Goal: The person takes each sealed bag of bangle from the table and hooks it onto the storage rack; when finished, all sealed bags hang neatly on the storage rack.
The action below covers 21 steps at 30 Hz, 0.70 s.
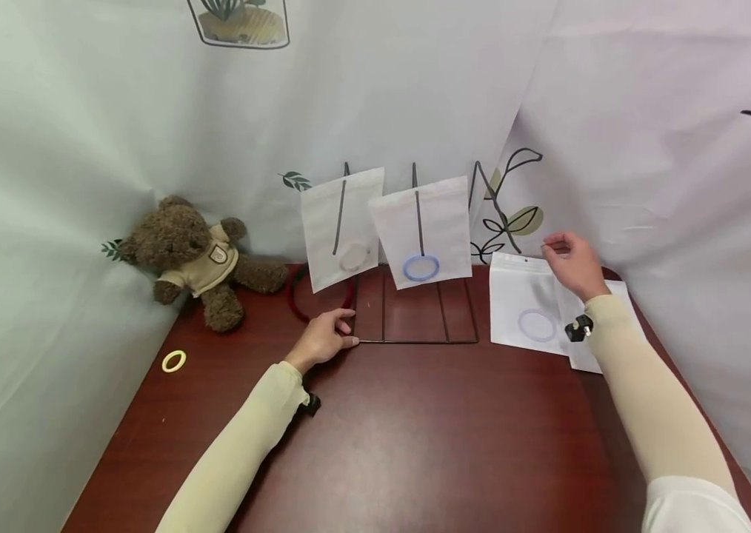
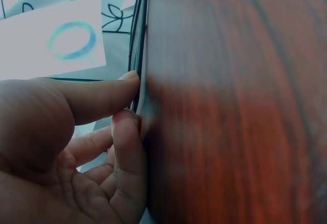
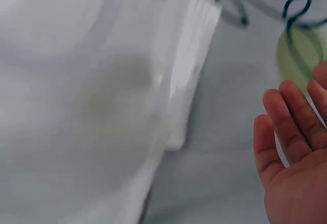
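Note:
My left hand (image 1: 324, 339) pinches the front left corner of a black wire display rack (image 1: 415, 341), thumb and index finger (image 2: 125, 127) at the wire. Two white zip bags hang on its hooks: the left bag (image 1: 329, 215) shows a pale ring, the other (image 1: 445, 222) a blue ring (image 1: 421, 268). At the right, a white zip bag (image 1: 509, 296) with a lavender ring (image 1: 538, 325) lies overlapping another white bag (image 1: 585, 359). Above their top edges hovers my right hand (image 1: 575, 265), holding nothing; its fingers look relaxed in the right wrist view.
A brown teddy bear (image 1: 178, 244) in a beige shirt leans at the back left. Nearer lies a yellow ring (image 1: 174, 361). Behind my left hand is a dark red hoop (image 1: 293, 300). Pale printed curtains (image 1: 415, 89) enclose the dark wooden table (image 1: 442, 437).

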Each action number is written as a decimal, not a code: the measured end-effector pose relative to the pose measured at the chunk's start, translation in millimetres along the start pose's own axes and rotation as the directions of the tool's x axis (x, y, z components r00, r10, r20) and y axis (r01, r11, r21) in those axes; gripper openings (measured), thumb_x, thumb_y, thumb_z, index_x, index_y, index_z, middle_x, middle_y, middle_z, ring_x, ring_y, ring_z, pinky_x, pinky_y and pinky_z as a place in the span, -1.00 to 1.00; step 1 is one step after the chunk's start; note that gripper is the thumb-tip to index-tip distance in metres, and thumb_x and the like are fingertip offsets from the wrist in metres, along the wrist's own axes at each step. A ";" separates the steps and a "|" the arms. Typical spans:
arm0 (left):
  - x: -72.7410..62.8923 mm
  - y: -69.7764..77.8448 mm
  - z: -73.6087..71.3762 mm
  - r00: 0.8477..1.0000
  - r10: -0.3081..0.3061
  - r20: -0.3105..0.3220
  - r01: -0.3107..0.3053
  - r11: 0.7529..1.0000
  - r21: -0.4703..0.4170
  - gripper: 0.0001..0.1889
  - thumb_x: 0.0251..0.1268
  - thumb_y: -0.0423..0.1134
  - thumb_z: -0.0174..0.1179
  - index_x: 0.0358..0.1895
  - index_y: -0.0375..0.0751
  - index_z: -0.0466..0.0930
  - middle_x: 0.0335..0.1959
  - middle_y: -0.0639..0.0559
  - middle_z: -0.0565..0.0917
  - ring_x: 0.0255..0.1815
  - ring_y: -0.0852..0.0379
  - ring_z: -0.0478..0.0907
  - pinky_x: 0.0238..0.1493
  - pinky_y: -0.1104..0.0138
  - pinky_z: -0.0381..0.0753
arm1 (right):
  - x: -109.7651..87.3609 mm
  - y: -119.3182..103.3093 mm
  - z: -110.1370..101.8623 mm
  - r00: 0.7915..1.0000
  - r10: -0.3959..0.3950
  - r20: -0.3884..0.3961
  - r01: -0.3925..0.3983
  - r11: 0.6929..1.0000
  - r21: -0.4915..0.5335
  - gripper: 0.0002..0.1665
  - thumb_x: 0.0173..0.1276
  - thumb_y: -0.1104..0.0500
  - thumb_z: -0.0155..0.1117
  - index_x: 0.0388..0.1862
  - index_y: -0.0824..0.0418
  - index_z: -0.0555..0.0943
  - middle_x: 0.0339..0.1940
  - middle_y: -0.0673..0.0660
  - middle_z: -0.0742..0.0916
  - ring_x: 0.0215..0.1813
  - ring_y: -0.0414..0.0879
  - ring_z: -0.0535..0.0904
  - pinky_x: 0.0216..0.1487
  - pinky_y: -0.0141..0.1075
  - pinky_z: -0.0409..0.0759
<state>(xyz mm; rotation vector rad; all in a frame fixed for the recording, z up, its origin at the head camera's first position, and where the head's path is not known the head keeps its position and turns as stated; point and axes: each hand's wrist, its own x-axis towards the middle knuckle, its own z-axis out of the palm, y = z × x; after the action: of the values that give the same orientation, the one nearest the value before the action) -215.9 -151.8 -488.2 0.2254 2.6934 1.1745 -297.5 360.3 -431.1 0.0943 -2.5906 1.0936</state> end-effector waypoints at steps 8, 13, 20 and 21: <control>0.3 1.0 -1.2 1.000 -0.013 -0.002 0.013 1.000 -0.015 -0.39 0.30 -0.24 0.49 0.42 -0.13 0.58 -0.13 -0.03 0.70 -0.11 0.01 0.60 0.13 0.09 0.54 | -4.1 50.6 -26.7 0.990 0.118 0.076 -0.109 0.988 -0.111 -0.50 0.60 -0.02 0.19 0.27 0.33 0.60 0.18 0.37 0.69 0.02 -0.29 0.57 0.05 -0.40 0.43; 0.3 0.7 -0.1 1.000 -0.009 0.006 0.009 1.000 -0.010 -0.39 0.32 -0.24 0.48 0.43 -0.14 0.56 -0.12 -0.03 0.70 -0.11 0.01 0.60 0.14 0.09 0.54 | -8.0 73.3 -40.2 0.978 0.165 0.131 -0.148 0.980 -0.133 -0.36 0.62 -0.07 0.15 0.37 0.42 0.49 0.32 0.51 0.59 0.35 0.38 0.48 0.28 0.14 0.42; -0.5 1.2 -0.3 1.000 -0.009 0.001 0.009 1.000 -0.001 -0.38 0.31 -0.24 0.49 0.43 -0.13 0.57 -0.12 -0.02 0.71 -0.10 0.02 0.61 0.15 0.08 0.54 | -13.4 98.7 -51.0 0.949 0.242 0.200 -0.197 0.955 -0.221 -0.23 0.59 -0.15 0.17 0.43 0.45 0.43 0.44 0.57 0.47 0.46 0.52 0.31 0.43 0.35 0.26; -0.6 1.4 -0.5 1.000 -0.007 0.001 0.007 1.000 -0.001 -0.39 0.31 -0.24 0.49 0.43 -0.13 0.57 -0.12 -0.02 0.71 -0.10 0.02 0.61 0.15 0.08 0.54 | -14.7 101.1 -51.8 0.944 0.256 0.210 -0.206 0.950 -0.235 -0.21 0.58 -0.16 0.18 0.44 0.45 0.42 0.45 0.57 0.45 0.46 0.52 0.30 0.43 0.36 0.26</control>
<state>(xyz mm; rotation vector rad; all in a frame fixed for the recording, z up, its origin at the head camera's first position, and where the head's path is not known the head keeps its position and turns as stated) -215.3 -151.3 -486.8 0.2161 2.6905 1.1738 -288.3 467.1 -471.4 -0.1434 -2.9799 0.9220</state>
